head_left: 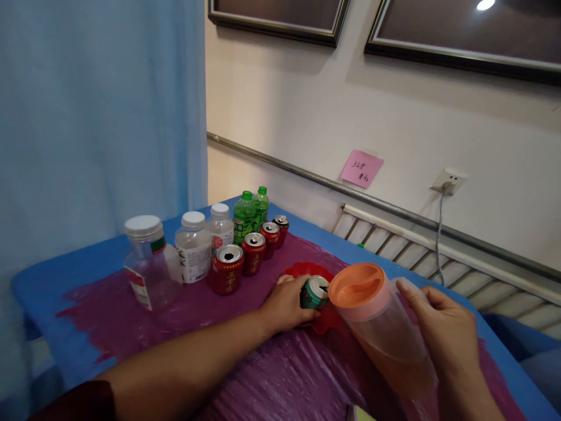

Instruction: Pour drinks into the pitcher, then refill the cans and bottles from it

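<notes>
My left hand (pixel 289 304) is wrapped round a green drink can (pixel 315 292), its opened top facing up. The can is over a red scalloped dish (pixel 324 324); whether it touches the dish is hidden. In my right hand (pixel 442 327) is the handle of a clear plastic pitcher (pixel 390 345) with an orange-pink lid (pixel 359 286). Pale liquid shows inside the pitcher, which tilts toward the can, its lid close to the can's rim. No stream of liquid is visible between them.
Red drink cans (pixel 228 269) stand in a row at the left, beside clear bottles with white caps (pixel 193 248) and green bottles (pixel 244 216). A purple plastic sheet (pixel 272 380) covers part of the blue table (pixel 96 263). Behind is a radiator (pixel 407 245).
</notes>
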A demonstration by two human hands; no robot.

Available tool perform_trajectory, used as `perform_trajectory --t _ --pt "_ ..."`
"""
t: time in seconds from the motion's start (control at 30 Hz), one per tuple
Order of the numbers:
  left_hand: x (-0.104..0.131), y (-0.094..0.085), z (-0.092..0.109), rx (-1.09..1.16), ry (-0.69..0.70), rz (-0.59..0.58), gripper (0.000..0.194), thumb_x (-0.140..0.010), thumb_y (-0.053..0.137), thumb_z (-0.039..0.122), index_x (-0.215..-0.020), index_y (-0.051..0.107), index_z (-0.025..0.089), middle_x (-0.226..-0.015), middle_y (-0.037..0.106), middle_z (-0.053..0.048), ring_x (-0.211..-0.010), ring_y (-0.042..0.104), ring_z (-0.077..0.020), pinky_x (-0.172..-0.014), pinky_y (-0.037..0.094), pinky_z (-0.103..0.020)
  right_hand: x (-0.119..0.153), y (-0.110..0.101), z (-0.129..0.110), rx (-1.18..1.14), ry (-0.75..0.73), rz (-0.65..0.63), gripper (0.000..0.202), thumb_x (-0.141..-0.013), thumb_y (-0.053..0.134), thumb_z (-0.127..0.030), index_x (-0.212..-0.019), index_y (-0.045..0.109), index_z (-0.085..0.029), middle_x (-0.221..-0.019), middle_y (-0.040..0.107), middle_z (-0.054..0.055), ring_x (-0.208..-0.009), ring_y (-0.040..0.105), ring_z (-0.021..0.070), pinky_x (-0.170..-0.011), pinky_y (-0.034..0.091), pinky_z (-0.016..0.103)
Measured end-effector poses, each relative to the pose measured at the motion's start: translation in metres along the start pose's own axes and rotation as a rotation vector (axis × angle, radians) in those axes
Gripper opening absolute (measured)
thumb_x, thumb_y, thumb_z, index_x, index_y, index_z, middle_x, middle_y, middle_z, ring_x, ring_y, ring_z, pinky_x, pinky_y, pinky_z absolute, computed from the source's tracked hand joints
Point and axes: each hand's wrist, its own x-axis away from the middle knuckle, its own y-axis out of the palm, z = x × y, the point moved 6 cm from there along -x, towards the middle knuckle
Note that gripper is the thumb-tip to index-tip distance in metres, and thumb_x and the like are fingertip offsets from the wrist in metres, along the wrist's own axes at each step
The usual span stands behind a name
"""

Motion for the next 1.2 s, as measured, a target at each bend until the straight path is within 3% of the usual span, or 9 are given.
perform_trajectory --t 1.2 --pt "-0.0005 -0.0003 0.0 0.002 0.011 0.013 0.068 -0.063 0.085 0.042 -0.126 0.063 0.029 -0.12 0.073 -0.001 -0.108 0.063 -0.0293 -0.103 0.04 -0.041 0.0003 0.002 0.0021 -0.008 -0.002 0.006 0.058 -0.069 0.071 -0.069 -0.051 0.043 -0.022 -0.051 0.032 -0.006 -0.052 0.033 0.0115 -0.046 0.025 0.025"
